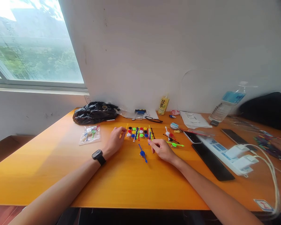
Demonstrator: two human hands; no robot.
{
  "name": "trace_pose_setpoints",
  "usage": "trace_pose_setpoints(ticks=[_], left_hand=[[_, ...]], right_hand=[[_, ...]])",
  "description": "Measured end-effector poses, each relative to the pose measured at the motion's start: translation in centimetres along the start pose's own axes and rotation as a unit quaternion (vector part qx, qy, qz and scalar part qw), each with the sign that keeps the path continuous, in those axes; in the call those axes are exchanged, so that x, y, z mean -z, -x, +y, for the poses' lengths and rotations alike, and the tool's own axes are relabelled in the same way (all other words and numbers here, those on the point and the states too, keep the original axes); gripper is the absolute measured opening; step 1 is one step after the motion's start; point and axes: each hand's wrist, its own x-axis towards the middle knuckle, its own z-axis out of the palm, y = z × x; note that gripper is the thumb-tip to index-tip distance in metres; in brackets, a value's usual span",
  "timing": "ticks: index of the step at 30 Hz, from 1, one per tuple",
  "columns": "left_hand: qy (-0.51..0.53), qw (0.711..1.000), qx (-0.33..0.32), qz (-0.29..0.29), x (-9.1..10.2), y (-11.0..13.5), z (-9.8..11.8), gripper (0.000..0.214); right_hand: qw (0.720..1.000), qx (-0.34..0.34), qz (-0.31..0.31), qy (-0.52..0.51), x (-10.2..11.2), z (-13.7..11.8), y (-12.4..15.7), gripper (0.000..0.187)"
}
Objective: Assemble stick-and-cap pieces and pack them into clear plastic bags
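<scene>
My left hand (116, 137), below a black wristwatch (98, 156), is closed with bent fingers at the left end of several coloured round discs (137, 132). Close to its fingertips stands the end of a yellow arrow (127, 126); what the fingers hold, if anything, is hidden. My right hand (162, 149) pinches thumb and forefinger together near several coloured arrow sticks (151, 132); I cannot make out what is in the pinch. Between the hands and nearer to me, a blue arrow spinner (142, 153) lies on its own, an arrow on a round base.
More spinners (174, 144) lie right of my right hand. Farther right are phones (192, 137), a black slab (212, 162) and a power strip (224, 154) with cables. Bottles (163, 105), a black bag (96, 112) and a clear packet (90, 135) stand or lie around the table (121, 187).
</scene>
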Motion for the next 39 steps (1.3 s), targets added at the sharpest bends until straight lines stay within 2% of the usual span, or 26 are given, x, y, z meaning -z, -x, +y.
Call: trace_pose_setpoints(ticks=[5, 10, 13, 16, 19, 24, 27, 30, 34, 39], left_hand=[[0.013, 0.998, -0.062, 0.001, -0.2, 0.6, 1.5, 0.011], [0.026, 0.991, -0.129, 0.02, -0.1, 1.0, 3.1, 0.009], [0.033, 0.987, -0.153, 0.026, -0.1, 1.3, 3.8, 0.006], [0.043, 0.985, -0.166, 0.01, -0.1, 1.6, 4.3, 0.007], [0.055, 0.984, -0.166, -0.017, 0.1, 1.8, 4.9, 0.009], [0.059, 0.986, -0.154, -0.017, 0.4, 2.0, 5.3, 0.009], [0.054, 0.987, -0.15, -0.028, 0.3, 2.1, 5.2, 0.007], [0.051, 0.985, -0.157, -0.05, 0.4, 2.1, 5.3, 0.007], [0.062, 0.978, -0.174, -0.092, 0.5, 2.2, 5.7, 0.008], [0.079, 0.966, -0.174, -0.175, -0.2, 2.6, 5.7, 0.008]], right_hand=[[1.0, 0.019, 0.008, 0.004, -0.1, -0.2, 0.1, 0.06], [0.994, 0.105, -0.002, 0.039, -0.1, -1.2, 0.9, 0.017], [0.979, 0.18, -0.047, 0.078, 0.0, -2.0, 1.3, 0.022], [0.968, 0.209, -0.086, 0.11, -0.1, -2.4, 1.5, 0.014], [0.971, 0.191, -0.078, 0.118, 0.0, -2.0, 1.4, 0.01], [0.984, 0.124, 0.013, 0.13, 0.9, -0.7, 0.5, 0.007], [0.975, 0.111, 0.087, 0.169, 1.9, 0.3, -0.3, 0.006], [0.954, 0.105, 0.14, 0.243, 3.3, 1.4, -1.0, 0.007], [0.929, 0.061, 0.143, 0.337, 4.8, 3.5, -1.6, 0.004], [0.918, 0.022, 0.121, 0.377, 6.0, 6.1, -1.8, 0.006]])
